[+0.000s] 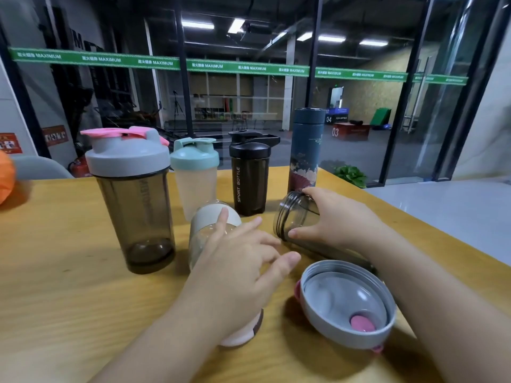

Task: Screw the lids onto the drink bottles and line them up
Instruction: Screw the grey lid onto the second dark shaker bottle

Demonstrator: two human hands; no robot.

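Nearest the front edge of the wooden table lies a loose grey lid, upside down, its pink flip cap showing inside. It is the only lid off a bottle that I can count. Just left of it the left hand hovers with fingers spread and relaxed, holding nothing, over a clear bottle with a cream band; a pinkish part of that bottle, perhaps its base or cap, shows under the wrist, but I cannot tell which.

Just beyond the lid, the right hand curls round a smoky open bottle lying on its side, threaded mouth turned left, thumb below and fingers over the top.

The step in hand looks like the last capping: that bottle must be stood upright, the grey lid turned over, set on the threads and twisted home, then placed with the others.

Further back stand four capped bottles in a rough row toward the far edge: a large smoky shaker with a grey and pink lid, a small frosted shaker with a mint lid, a black sport bottle and a tall blue flask. Six bottles in all.
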